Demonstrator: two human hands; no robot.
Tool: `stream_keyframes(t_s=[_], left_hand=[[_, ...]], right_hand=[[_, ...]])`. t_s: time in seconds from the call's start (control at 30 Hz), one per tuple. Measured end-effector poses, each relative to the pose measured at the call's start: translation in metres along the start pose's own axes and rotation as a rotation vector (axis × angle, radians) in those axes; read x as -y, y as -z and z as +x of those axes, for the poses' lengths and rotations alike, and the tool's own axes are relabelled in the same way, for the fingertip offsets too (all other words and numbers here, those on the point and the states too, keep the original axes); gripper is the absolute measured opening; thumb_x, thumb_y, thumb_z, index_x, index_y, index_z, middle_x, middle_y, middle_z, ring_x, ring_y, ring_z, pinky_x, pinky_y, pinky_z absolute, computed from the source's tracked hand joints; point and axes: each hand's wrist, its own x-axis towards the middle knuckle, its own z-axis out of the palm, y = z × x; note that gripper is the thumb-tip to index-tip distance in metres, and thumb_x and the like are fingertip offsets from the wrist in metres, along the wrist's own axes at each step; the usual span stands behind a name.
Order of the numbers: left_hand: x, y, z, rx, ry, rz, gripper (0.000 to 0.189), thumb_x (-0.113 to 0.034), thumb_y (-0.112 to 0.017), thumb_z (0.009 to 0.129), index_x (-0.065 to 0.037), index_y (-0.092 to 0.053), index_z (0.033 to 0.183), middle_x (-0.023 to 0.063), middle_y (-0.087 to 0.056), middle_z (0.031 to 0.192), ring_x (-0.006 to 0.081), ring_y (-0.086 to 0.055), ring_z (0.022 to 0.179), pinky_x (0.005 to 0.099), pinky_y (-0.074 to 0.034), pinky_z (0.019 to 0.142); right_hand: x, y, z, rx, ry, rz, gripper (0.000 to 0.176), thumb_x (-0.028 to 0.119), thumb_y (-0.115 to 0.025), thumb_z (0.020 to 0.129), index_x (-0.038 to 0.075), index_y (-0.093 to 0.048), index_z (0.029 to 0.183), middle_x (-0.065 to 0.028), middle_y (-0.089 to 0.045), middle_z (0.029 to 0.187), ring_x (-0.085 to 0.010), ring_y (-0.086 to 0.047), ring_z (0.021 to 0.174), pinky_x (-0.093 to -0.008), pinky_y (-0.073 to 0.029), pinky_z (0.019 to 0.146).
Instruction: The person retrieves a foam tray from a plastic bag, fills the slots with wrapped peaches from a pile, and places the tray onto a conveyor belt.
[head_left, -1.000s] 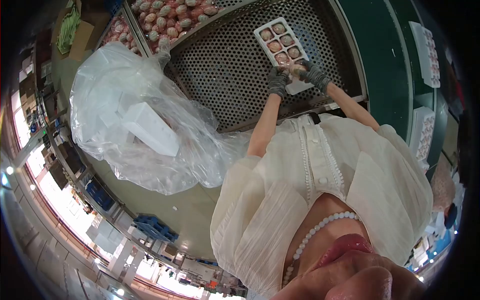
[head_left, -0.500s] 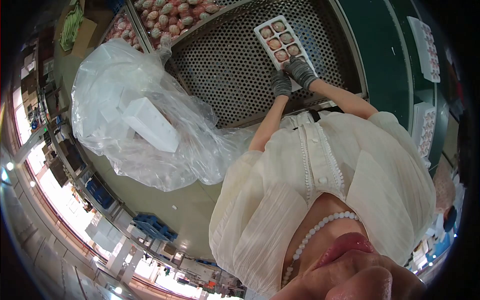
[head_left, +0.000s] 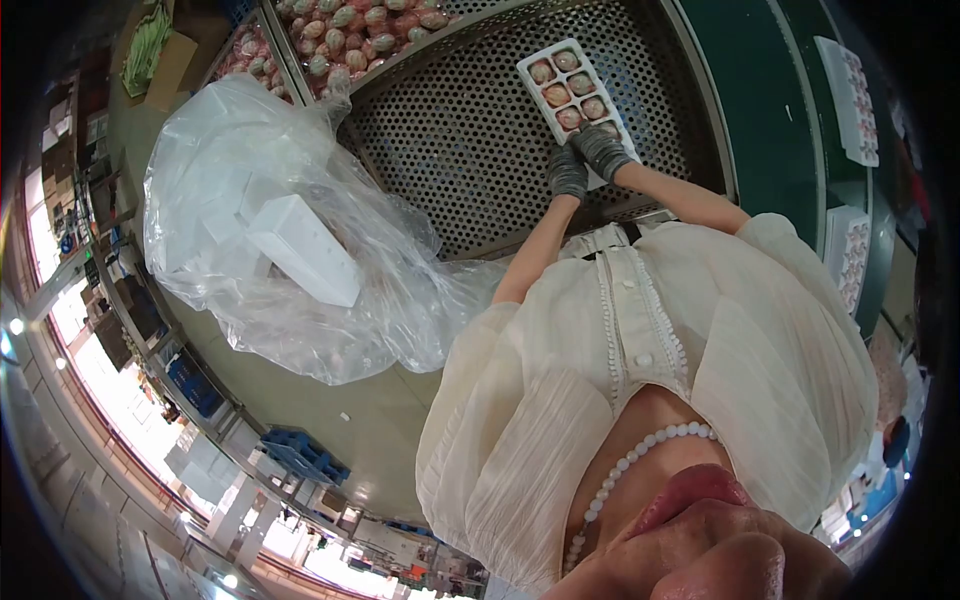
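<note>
A white tray with compartments (head_left: 590, 72) lies slanted on a perforated metal work surface (head_left: 460, 130). Several round, film-wrapped pieces in pink and pale green, such as one wrapped ball (head_left: 556, 95), sit in its far cells. My right hand (head_left: 602, 148), in a grey striped glove, bends over the near cells with its fingers curled at a partly covered piece. Beside it, my left hand (head_left: 567, 175), gloved alike, is closed at the tray's near left edge. What its fingers hold is hidden, and both hands cover much of the near end.
Many wrapped balls (head_left: 350, 35) fill a metal bin at the far left. A large clear plastic bag (head_left: 230, 130) with white boxes (head_left: 305, 250) stands at my left. On the green surface (head_left: 770, 130) at my right are filled white trays (head_left: 848, 100).
The tray has shifted slightly right and toward me in the view. My hands have moved a little over its near end, and part of another wrapped ball shows by my right fingers.
</note>
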Motion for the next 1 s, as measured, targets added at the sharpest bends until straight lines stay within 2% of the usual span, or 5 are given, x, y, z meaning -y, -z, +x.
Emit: stream_keyframes(t_s=[0.23,0.3,0.4,0.6,1.0], left_hand=[[0.001,0.000,-0.018,-0.179,-0.137,-0.039,0.041,-0.016,-0.038,0.078,-0.012,-0.034,0.119,0.0204,-0.047,0.094,0.0351,-0.048,0.080,0.0409,-0.040,0.068],[-0.005,0.010,-0.021,-0.155,-0.078,0.035,0.035,-0.014,-0.037,0.078,-0.009,-0.042,0.112,0.0188,-0.050,0.090,0.0330,-0.048,0.081,0.0393,-0.040,0.070],[0.007,0.010,0.010,0.202,0.060,0.112,0.029,-0.013,-0.039,0.077,-0.007,-0.046,0.104,0.0175,-0.050,0.090,0.0314,-0.048,0.082,0.0387,-0.039,0.072],[0.000,0.006,-0.003,-0.295,-0.010,-0.260,0.025,-0.012,-0.050,0.070,-0.001,-0.045,0.093,0.0171,-0.050,0.076,0.0307,-0.050,0.073,0.0364,-0.041,0.067],[0.040,-0.015,0.047,0.284,0.345,-0.314,0.036,-0.021,-0.058,0.064,0.001,-0.049,0.091,0.0192,-0.054,0.090,0.0324,-0.052,0.085,0.0380,-0.042,0.068]], right_hand=[[-0.007,0.005,-0.009,-0.076,-0.465,1.082,0.018,0.012,-0.054,0.066,0.002,-0.052,0.080,-0.0181,-0.051,0.078,-0.0285,-0.053,0.067,-0.0358,-0.042,0.057],[-0.006,0.013,-0.008,-0.042,-0.059,0.049,0.014,0.013,-0.054,0.066,0.002,-0.054,0.075,-0.0177,-0.053,0.074,-0.0268,-0.054,0.067,-0.0348,-0.044,0.057],[0.005,0.000,0.020,0.248,-0.196,-0.157,0.010,0.011,-0.052,0.067,0.003,-0.055,0.071,-0.0167,-0.054,0.071,-0.0271,-0.055,0.066,-0.0353,-0.044,0.057],[-0.014,-0.002,0.012,0.216,-0.378,0.394,0.016,0.020,-0.054,0.066,0.005,-0.059,0.070,-0.0152,-0.057,0.074,-0.0244,-0.057,0.071,-0.0384,-0.044,0.057],[-0.002,0.013,0.033,0.558,-0.123,-0.168,0.018,0.021,-0.053,0.067,0.005,-0.062,0.070,-0.0129,-0.059,0.066,-0.0239,-0.058,0.062,-0.0388,-0.045,0.051]])
